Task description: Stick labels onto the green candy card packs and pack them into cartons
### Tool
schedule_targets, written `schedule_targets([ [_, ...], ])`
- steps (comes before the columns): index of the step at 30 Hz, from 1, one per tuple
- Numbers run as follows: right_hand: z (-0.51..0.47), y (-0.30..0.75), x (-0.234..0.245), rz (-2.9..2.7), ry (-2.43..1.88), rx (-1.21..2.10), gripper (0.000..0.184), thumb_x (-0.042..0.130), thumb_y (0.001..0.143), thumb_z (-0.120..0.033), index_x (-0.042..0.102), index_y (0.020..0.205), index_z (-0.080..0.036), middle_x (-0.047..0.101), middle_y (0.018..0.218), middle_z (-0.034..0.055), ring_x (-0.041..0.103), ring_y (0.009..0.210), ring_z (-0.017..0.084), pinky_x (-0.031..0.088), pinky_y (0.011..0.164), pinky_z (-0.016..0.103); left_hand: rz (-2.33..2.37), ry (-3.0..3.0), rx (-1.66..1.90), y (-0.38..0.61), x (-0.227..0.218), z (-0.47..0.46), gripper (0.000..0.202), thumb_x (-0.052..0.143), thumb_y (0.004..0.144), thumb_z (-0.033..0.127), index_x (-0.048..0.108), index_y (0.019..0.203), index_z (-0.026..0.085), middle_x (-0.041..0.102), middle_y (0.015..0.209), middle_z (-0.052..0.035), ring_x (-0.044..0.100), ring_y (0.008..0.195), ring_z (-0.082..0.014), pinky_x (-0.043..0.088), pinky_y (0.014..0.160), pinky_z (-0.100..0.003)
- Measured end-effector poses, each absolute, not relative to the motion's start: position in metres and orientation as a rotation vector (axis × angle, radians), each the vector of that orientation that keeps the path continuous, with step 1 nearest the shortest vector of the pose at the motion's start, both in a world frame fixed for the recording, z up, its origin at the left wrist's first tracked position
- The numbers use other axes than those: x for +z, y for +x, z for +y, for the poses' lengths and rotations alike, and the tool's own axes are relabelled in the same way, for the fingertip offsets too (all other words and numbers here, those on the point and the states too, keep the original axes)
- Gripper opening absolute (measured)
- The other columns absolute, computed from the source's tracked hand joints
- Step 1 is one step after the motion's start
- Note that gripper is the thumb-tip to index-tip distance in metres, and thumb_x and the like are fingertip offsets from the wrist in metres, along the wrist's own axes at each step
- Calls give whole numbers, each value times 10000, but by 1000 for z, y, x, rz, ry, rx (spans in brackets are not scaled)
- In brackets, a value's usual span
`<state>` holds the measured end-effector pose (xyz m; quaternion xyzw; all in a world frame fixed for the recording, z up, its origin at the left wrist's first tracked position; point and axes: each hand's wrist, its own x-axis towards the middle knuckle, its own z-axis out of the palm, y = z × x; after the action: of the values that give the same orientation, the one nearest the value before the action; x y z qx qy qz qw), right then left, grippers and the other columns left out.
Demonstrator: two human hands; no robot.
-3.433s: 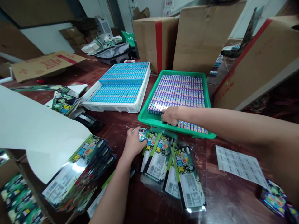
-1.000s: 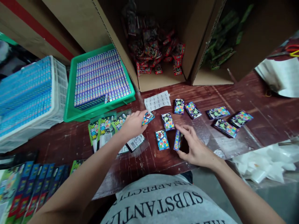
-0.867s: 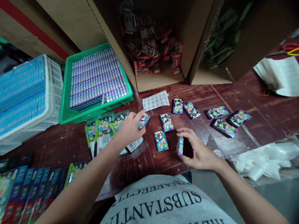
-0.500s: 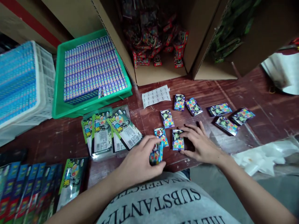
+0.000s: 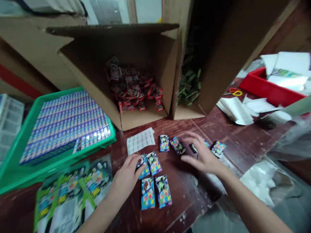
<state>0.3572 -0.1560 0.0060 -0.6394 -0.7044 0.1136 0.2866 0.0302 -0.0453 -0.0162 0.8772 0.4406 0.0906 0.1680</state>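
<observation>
Several small colourful boxes lie on the dark red table (image 5: 184, 207). My left hand (image 5: 126, 176) rests with curled fingers on one small box (image 5: 142, 163), beside a block of three other boxes (image 5: 156, 189). My right hand (image 5: 202, 155) hovers flat, fingers spread, over boxes further right: one dark box (image 5: 193, 148) is under its fingertips and another (image 5: 218, 148) lies just beyond. Two more boxes (image 5: 171, 144) lie between the hands. The picture is blurred.
A green tray (image 5: 14, 176) of purple boxes stands at the left, printed bags (image 5: 70, 191) in front of it. Two open cardboard cartons (image 5: 136, 119) stand behind. A sticker sheet (image 5: 140, 140), clear plastic bags (image 5: 259, 181), a red tray (image 5: 269, 90) and scissors (image 5: 233, 92) lie around.
The small boxes near me now form a block of four by my left hand. My right hand has moved right, off the box it pressed, toward the far boxes. The view tilted up.
</observation>
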Motion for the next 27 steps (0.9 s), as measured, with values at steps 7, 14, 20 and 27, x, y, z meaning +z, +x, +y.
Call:
schedule_targets([
  [7,12,500,11,-1691,-2209,22,700,654,893,-403,399,1484,-127,420,1517,258,403,1428,396,378,1129,548,935,2919,582,46,13,-23,179,527,981,333,689,1028,272,758,1046,-48,738,965,-265,596,841,-381],
  [14,117,512,-24,-1294,-2564,56,797,557,920,-545,309,1551,-126,140,1616,365,495,1297,524,425,960,655,1145,2728,235,158,50,112,411,518,1002,351,558,1387,213,610,1370,-99,658,1170,-254,528,1003,-355],
  [20,90,502,-40,-1447,-2537,32,472,400,996,-331,553,1338,-45,563,1375,317,565,1254,430,410,1047,557,1213,2658,86,259,-7,187,669,642,898,534,485,1477,238,474,1500,-166,544,1322,-346,457,1075,-433],
  [27,-16,473,-7,-1745,-2320,251,434,515,975,-491,606,1289,-204,720,1233,108,694,1102,274,521,974,366,1221,2661,44,265,-3,188,625,700,810,441,567,1377,215,616,1313,-163,596,1218,-354,491,990,-424],
])
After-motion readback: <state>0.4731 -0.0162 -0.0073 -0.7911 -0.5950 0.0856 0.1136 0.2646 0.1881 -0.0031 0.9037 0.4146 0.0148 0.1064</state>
